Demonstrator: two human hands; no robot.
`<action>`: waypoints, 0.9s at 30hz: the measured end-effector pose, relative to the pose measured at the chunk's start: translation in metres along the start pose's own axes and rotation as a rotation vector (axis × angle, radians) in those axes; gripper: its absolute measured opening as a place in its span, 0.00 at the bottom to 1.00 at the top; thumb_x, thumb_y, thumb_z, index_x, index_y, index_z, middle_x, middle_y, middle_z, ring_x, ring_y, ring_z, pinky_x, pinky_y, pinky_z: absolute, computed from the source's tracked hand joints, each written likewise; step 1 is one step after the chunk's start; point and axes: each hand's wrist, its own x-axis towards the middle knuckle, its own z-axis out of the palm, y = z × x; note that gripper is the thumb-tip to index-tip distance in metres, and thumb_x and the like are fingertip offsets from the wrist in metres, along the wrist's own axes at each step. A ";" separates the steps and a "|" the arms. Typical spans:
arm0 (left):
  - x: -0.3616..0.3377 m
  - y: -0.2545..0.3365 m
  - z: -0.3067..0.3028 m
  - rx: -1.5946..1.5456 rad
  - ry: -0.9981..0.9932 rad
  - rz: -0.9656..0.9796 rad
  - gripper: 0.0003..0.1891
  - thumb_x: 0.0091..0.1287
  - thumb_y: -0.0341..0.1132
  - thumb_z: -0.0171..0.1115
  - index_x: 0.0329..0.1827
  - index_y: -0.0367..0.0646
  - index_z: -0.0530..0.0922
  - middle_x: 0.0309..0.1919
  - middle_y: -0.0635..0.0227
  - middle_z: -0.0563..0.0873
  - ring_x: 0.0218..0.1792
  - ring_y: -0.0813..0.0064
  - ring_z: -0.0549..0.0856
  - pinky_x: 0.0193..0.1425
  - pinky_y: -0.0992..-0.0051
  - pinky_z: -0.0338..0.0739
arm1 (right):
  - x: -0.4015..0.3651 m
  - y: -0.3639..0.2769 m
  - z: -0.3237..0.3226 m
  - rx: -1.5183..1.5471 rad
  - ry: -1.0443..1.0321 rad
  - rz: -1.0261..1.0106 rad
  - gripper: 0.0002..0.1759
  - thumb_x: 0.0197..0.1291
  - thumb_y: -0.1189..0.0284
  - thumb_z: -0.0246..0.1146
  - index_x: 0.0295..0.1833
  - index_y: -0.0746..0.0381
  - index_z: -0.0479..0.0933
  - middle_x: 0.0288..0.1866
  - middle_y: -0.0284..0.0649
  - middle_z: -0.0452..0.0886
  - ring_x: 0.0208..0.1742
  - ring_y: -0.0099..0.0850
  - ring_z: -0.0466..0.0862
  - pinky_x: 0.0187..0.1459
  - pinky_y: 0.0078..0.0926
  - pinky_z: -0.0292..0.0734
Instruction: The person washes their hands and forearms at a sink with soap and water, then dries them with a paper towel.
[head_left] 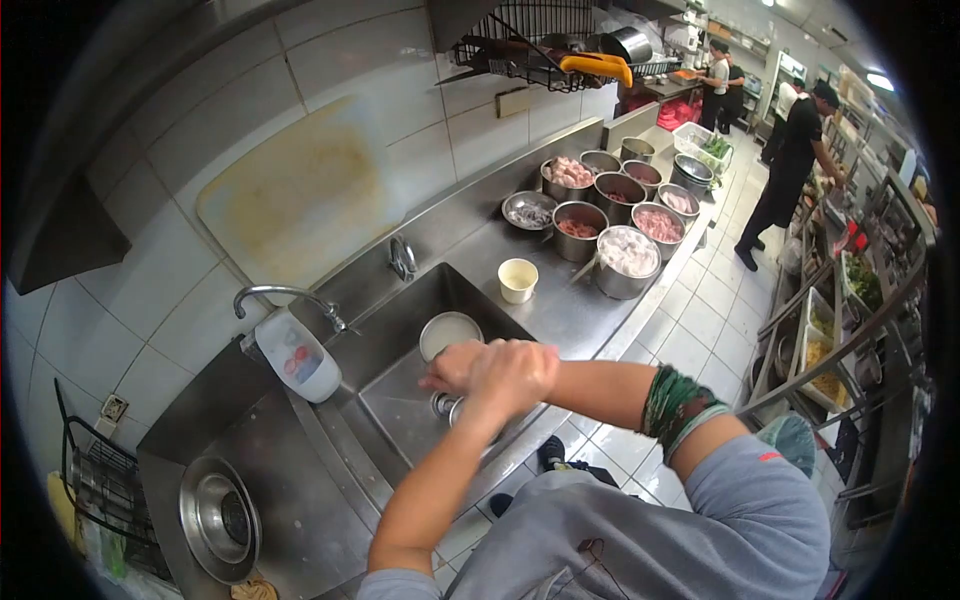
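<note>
Over the steel sink (400,400), my left hand (512,375) is wrapped around my right wrist, its fingers closed. My right hand (452,366) points left beyond it, its fingers bent downward and mostly hidden, so their grip cannot be made out. Below my hands in the basin stands a round bowl (450,335) with pale, cloudy contents. A second metal rim (457,412) shows partly behind my left wrist. The curved faucet (290,290) reaches over the basin's left side. On the counter just beyond the sink sits a cream-coloured tub (518,280).
Several steel pots of raw meat (628,252) crowd the counter's far end. Left of the sink are a white plastic container (298,355) and stacked metal bowls (220,520). A cutting board (300,180) leans on the wall. A co-worker in black (795,160) stands at the right shelving.
</note>
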 end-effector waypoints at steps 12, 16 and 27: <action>-0.014 -0.050 0.037 -0.321 0.937 0.043 0.22 0.68 0.44 0.45 0.57 0.37 0.73 0.56 0.54 0.77 0.60 0.58 0.73 0.66 0.61 0.61 | -0.009 0.031 0.026 1.366 0.282 -0.096 0.18 0.67 0.66 0.47 0.58 0.64 0.66 0.54 0.46 0.73 0.55 0.35 0.74 0.56 0.27 0.68; -0.010 -0.024 0.024 -0.613 0.848 -0.288 0.27 0.73 0.49 0.44 0.63 0.35 0.67 0.58 0.50 0.75 0.60 0.60 0.73 0.66 0.67 0.63 | -0.009 -0.014 -0.033 1.691 0.608 0.522 0.25 0.67 0.51 0.51 0.33 0.65 0.72 0.24 0.40 0.77 0.26 0.33 0.80 0.29 0.26 0.77; 0.009 -0.084 0.017 -2.615 0.244 0.214 0.17 0.70 0.51 0.53 0.36 0.45 0.74 0.22 0.76 0.69 0.21 0.85 0.68 0.22 0.82 0.64 | -0.003 -0.011 -0.040 2.524 -0.033 -0.140 0.37 0.62 0.39 0.46 0.44 0.68 0.72 0.40 0.48 0.78 0.38 0.40 0.81 0.45 0.43 0.78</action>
